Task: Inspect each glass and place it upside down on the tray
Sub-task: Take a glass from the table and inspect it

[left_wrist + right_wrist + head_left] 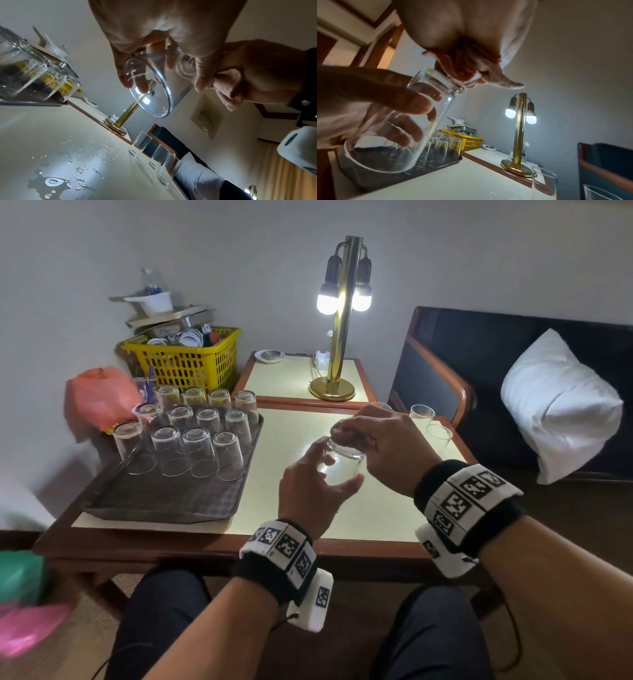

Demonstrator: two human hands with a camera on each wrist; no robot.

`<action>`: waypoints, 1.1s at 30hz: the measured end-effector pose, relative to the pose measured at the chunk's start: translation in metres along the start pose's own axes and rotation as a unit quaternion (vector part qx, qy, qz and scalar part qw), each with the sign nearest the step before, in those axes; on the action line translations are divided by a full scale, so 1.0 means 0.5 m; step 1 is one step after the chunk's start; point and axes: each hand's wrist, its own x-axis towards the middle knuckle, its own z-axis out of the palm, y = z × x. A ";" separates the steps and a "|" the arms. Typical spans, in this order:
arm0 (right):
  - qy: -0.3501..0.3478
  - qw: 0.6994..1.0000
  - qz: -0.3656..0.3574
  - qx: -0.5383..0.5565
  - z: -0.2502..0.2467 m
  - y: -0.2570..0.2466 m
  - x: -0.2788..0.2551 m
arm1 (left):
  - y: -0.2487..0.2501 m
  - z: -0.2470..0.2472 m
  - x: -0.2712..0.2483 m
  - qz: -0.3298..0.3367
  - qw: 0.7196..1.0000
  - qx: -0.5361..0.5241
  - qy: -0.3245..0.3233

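Gripping one glass [343,461] tilted, mouth down, above desk [376,508] right of tray [164,501]: left hand [310,491] around body, right hand [383,446] pinching base.

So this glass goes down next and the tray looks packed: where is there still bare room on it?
The near half of the dark rectangular tray is bare, between the front row of upturned clear glasses and its near rim. The far half is crowded with glasses. The left hand and right hand hold the glass over the cream tabletop.
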 end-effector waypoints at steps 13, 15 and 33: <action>-0.009 1.000 -0.012 0.026 -0.003 0.016 -0.012 | -0.016 -0.002 0.007 -0.002 1.000 0.001 -0.010; -0.010 1.000 -0.010 -0.006 -0.002 0.023 -0.003 | -0.009 0.007 0.000 -0.013 1.000 -0.006 -0.017; -0.021 1.000 0.000 -0.013 -0.011 0.044 -0.011 | -0.009 0.022 0.000 -0.031 0.998 -0.018 -0.057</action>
